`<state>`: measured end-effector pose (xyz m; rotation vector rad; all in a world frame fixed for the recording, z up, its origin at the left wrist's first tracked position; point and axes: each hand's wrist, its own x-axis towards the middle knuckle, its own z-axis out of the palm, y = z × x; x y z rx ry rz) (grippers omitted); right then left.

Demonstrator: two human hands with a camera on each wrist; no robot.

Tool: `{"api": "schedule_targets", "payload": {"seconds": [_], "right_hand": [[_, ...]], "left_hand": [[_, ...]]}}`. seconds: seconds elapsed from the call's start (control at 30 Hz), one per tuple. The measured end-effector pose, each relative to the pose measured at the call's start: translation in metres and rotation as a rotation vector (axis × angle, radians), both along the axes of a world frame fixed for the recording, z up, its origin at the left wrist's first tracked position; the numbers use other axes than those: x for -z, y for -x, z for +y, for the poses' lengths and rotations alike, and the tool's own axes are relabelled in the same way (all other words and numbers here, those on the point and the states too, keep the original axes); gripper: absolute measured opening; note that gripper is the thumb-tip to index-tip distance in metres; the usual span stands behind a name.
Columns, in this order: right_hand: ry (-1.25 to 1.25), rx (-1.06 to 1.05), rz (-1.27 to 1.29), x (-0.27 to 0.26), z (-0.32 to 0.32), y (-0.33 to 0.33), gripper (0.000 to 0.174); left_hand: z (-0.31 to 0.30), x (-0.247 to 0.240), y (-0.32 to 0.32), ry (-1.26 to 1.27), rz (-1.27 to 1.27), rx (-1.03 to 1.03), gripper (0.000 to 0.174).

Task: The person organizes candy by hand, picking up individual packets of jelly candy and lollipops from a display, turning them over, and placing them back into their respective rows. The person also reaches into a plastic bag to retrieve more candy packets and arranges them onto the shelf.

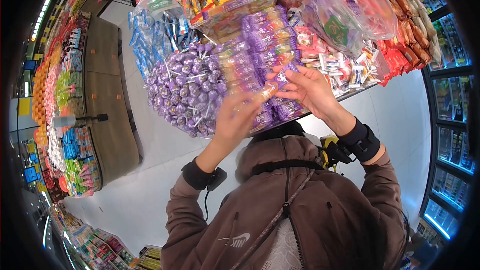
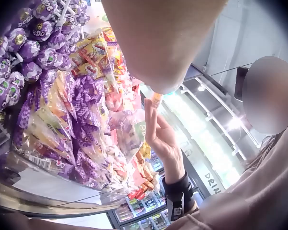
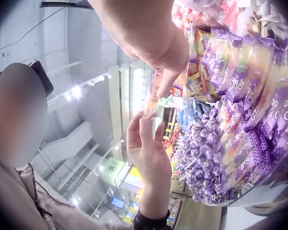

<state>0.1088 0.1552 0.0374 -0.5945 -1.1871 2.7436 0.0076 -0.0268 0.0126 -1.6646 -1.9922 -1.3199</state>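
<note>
Both hands hold one small wrapped candy packet (image 1: 274, 84) above the purple bags, in the head view. The left hand (image 1: 235, 115) pinches its orange end; the right hand (image 1: 312, 90) grips the purple end between thumb and fingers. Seen from the right wrist, the packet (image 3: 153, 93) stretches between the right hand (image 3: 158, 52) above and the left hand's fingertips (image 3: 146, 127). Below lie rows of purple-checked candy bags (image 1: 270, 35), with a heap of purple-wrapped lollipops (image 1: 185, 87) on the left. In the left wrist view the left hand (image 2: 158, 52) hides most of the packet.
Blue packets (image 1: 155, 35) lie behind the lollipops. A clear plastic bag (image 1: 360, 10) rests over sweets at the back right. White-wrapped candies (image 1: 345, 70) fill the near right of the display. Another shelf (image 1: 107, 95) stands left, lit coolers (image 1: 452, 100) right.
</note>
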Motion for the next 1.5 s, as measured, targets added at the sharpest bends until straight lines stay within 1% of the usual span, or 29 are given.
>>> {"api": "schedule_targets", "payload": {"seconds": [0.03, 0.07, 0.1, 0.17, 0.2, 0.3, 0.33, 0.43, 0.47, 0.57, 0.67, 0.8, 1.07, 1.5], "right_hand": [[-0.017, -0.006, -0.004, 0.0, -0.001, 0.0, 0.03], [-0.032, -0.011, -0.008, 0.001, -0.002, -0.001, 0.03], [-0.048, -0.016, -0.011, 0.003, -0.004, -0.002, 0.029], [-0.129, -0.095, -0.025, 0.004, -0.008, -0.003, 0.027], [-0.169, -0.138, -0.031, 0.006, -0.011, -0.004, 0.027], [-0.187, -0.243, -0.06, 0.02, -0.021, -0.006, 0.028], [-0.198, -0.262, -0.096, 0.024, -0.026, -0.007, 0.028], [-0.22, -0.35, -0.105, 0.036, -0.038, -0.008, 0.029], [-0.24, -0.374, -0.124, 0.032, -0.039, -0.008, 0.027], [-0.204, -0.396, -0.133, 0.038, -0.041, -0.006, 0.025], [-0.23, -0.398, -0.137, 0.039, -0.04, -0.004, 0.021], [-0.237, -0.41, -0.16, 0.051, -0.039, -0.004, 0.017], [-0.213, -0.401, -0.176, 0.05, -0.038, -0.001, 0.015], [-0.201, -0.427, -0.171, 0.047, -0.036, 0.002, 0.019]], "left_hand": [[0.001, -0.002, -0.002, -0.02, -0.127, -0.086, 0.019], [0.002, -0.005, 0.001, -0.02, -0.207, -0.126, 0.016], [0.005, -0.004, 0.004, -0.074, -0.364, -0.129, 0.016], [0.012, -0.002, 0.01, -0.185, -0.678, -0.138, 0.018], [0.015, -0.001, 0.014, -0.232, -0.836, -0.086, 0.02], [0.021, -0.008, 0.015, -0.286, -1.352, 0.001, 0.023], [0.022, -0.005, 0.017, -0.267, -1.368, 0.032, 0.021], [0.028, -0.004, 0.019, -0.055, -1.388, 0.033, 0.021], [0.031, -0.003, 0.02, -0.042, -1.414, 0.039, 0.021], [0.037, 0.002, 0.023, 0.042, -1.393, 0.045, 0.019], [0.041, 0.012, 0.027, 0.082, -1.348, 0.038, 0.017], [0.044, 0.022, 0.031, 0.113, -1.347, 0.037, 0.016], [0.047, 0.033, 0.037, 0.159, -1.372, -0.018, 0.015], [0.047, 0.032, 0.038, 0.149, -1.411, -0.016, 0.016]]}}
